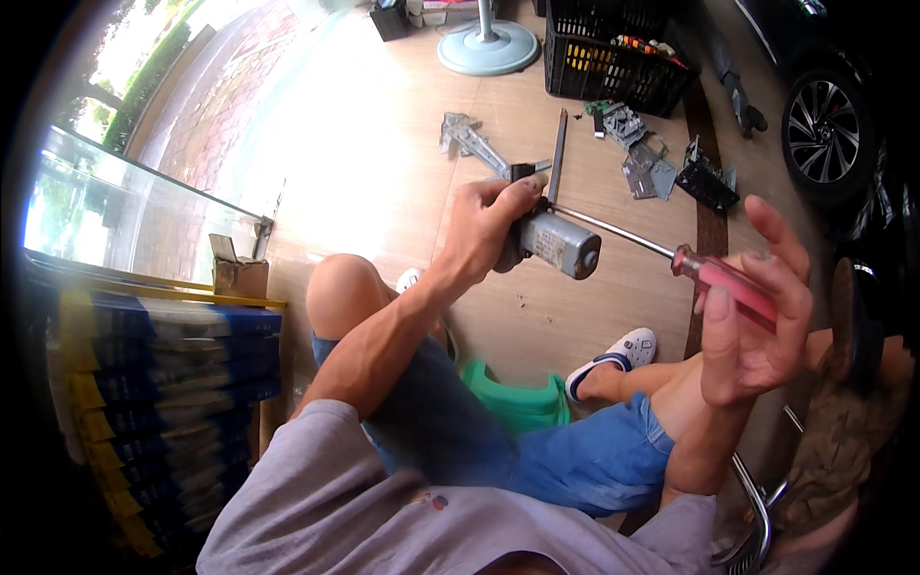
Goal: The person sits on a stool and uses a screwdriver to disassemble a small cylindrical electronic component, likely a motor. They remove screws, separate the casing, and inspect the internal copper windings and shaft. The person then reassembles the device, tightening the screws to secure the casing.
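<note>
My left hand (479, 228) is closed around a grey cylindrical motor (561, 246), its round end turned toward the lower right. A long flat metal bar (558, 149) reaches away from the motor; the joint between them is behind my fingers. In my right hand (733, 359) is a screwdriver (733, 286) with a translucent red handle, pinched by the thumb and fingers, the index finger lifted. Its shaft runs left to the motor's upper edge beside my left thumb, where the tip is hard to see. Beyond the left hand is a grey metal bracket (470, 139); whether it joins the motor I cannot tell.
Loose metal and plastic parts (637, 153) lie on the tiled floor, before a black crate (613, 62). A pale blue round stand base (489, 48) is far ahead. At right is a car wheel (824, 129); at left, stacked boxes (172, 383). A green stool (517, 395) is between my legs.
</note>
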`<state>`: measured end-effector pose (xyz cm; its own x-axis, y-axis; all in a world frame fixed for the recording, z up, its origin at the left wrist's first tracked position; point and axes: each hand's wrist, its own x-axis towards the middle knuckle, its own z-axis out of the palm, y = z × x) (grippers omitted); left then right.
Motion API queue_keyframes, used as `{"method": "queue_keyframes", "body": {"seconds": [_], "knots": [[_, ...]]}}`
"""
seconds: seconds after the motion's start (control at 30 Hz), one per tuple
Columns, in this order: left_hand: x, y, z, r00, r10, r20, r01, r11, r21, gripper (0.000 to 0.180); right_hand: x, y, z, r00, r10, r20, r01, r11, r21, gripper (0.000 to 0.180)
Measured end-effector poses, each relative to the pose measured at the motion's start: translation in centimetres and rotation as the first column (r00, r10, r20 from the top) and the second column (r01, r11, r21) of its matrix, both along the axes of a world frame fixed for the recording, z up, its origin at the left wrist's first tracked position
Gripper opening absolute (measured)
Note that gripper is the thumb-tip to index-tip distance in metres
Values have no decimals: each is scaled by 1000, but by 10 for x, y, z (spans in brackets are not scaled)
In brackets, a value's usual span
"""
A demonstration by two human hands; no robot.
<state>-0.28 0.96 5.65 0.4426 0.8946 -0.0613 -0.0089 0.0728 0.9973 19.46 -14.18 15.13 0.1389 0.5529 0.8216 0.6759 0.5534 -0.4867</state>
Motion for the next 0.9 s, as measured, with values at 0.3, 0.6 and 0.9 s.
{"method": "queue_keyframes", "body": {"seconds": [0.3,0.6,0.9], "knots": [[-12,-8,-11,1000,28,-2,-28,988,-152,47,-2,6,-14,978,115,-176,-140,980,-141,21],[2,-11,-4,996,45,74,-34,990,-137,47,1,-1,-11,961,139,-239,-178,973,-149,19],[2,-9,0,988,16,152,6,990,-142,47,0,-3,-9,982,69,-178,-92,988,-126,17]]}}
